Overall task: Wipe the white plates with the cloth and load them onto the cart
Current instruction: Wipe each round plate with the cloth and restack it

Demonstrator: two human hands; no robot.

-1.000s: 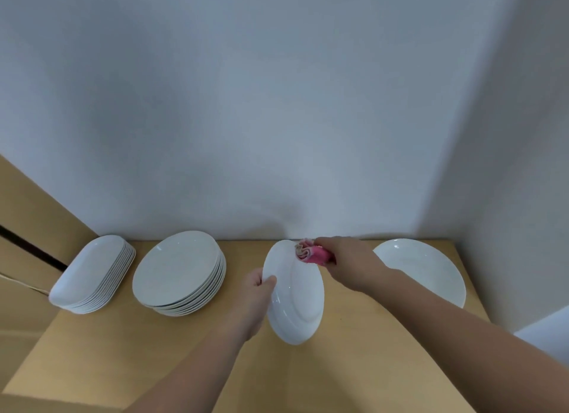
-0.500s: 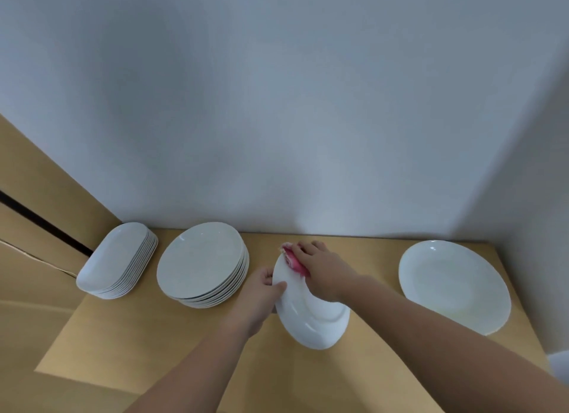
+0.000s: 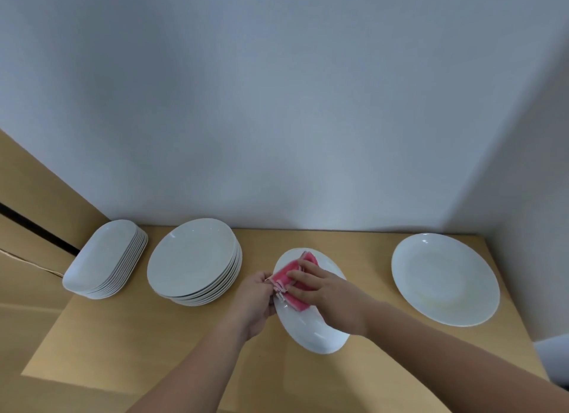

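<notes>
A person is wiping a white plate at a pale wooden tabletop set against a grey-white wall. The left hand is gripping the plate's left rim, its fingers curled around the edge and holding the dish tilted just above the wood. The right hand is pressing a folded pink cloth against the upper part of the plate's face, with the fingers laid nearly flat across the fabric rather than closed around it. The cloth is lying inside the plate's shallow well, near the rim the left hand is holding.

To the left, a stack of round white plates is sitting near the wall, and beyond it a stack of oblong white dishes is resting at the tabletop's far left corner. On the right, well apart from the hands, a single large round plate is lying flat on the wood.
</notes>
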